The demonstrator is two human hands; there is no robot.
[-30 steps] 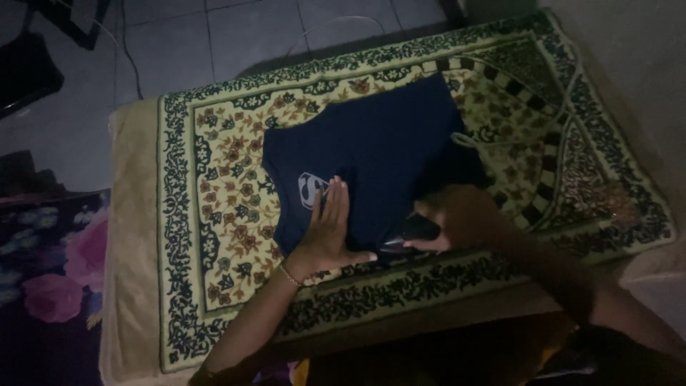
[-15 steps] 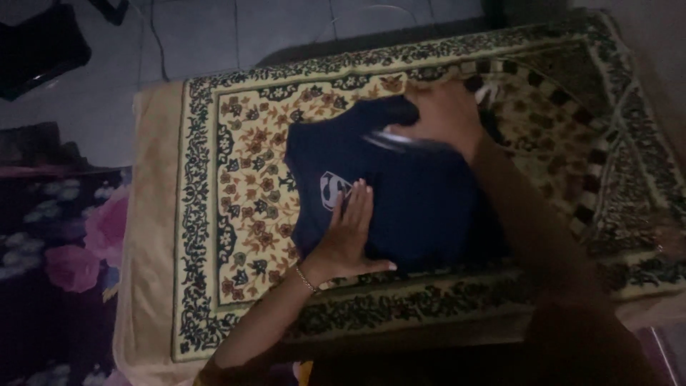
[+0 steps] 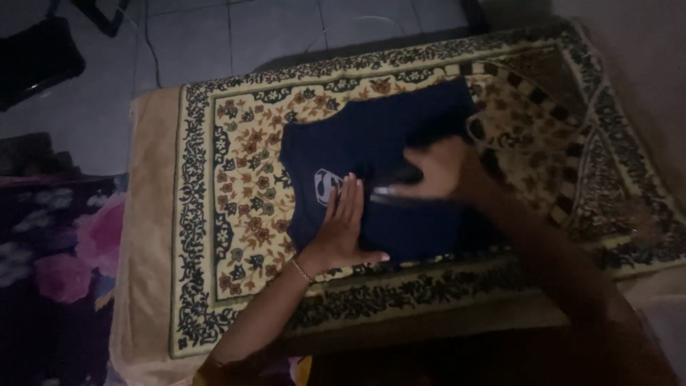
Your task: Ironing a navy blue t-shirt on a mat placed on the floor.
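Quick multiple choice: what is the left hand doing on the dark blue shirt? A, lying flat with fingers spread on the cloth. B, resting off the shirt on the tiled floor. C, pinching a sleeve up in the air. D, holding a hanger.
A: the left hand lies palm down, fingers spread, on the dark blue shirt beside its pale emblem, while the right hand grips a dark object on the cloth.

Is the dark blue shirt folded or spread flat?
Spread flat: the dark blue shirt lies open on the patterned rug, logo up, under the left hand.

surface: beige padded bed (image 3: pixel 146 214) | on it: patterned floral rug (image 3: pixel 236 214)
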